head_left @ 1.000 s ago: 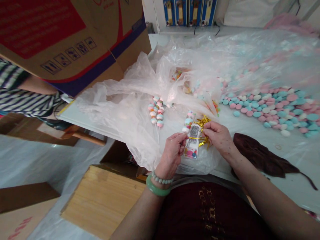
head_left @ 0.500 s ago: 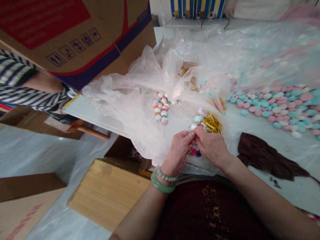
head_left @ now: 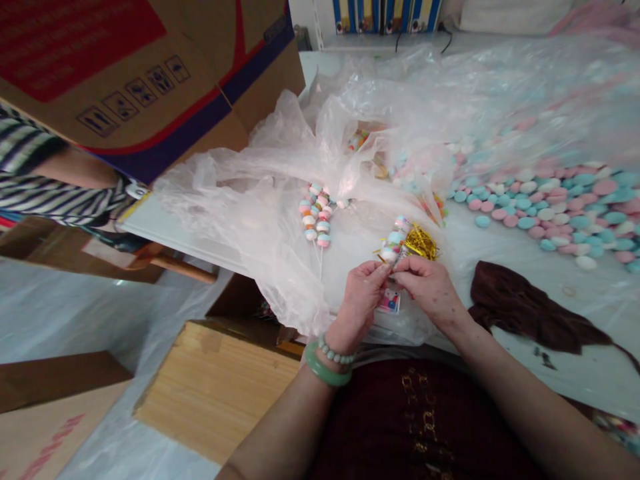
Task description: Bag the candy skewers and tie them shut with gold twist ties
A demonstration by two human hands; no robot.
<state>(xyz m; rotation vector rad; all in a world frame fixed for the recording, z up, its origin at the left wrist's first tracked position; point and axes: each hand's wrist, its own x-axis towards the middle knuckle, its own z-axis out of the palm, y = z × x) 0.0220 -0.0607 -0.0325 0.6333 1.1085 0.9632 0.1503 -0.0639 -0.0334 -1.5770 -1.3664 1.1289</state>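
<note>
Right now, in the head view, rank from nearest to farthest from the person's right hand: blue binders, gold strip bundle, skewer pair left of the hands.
From the right hand:
1. Gold strip bundle, just beyond it.
2. Skewer pair, to its left.
3. Blue binders, far back.

Two hands (head_left: 367, 290), three candy stacks (head_left: 396, 238), two bracelets (head_left: 327, 369) — plus one brown cloth (head_left: 530, 307), four binders (head_left: 369, 17).

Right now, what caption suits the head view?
Left hand and right hand, fingers pinched, beside stacked round pastel pieces and gold strips.
</note>
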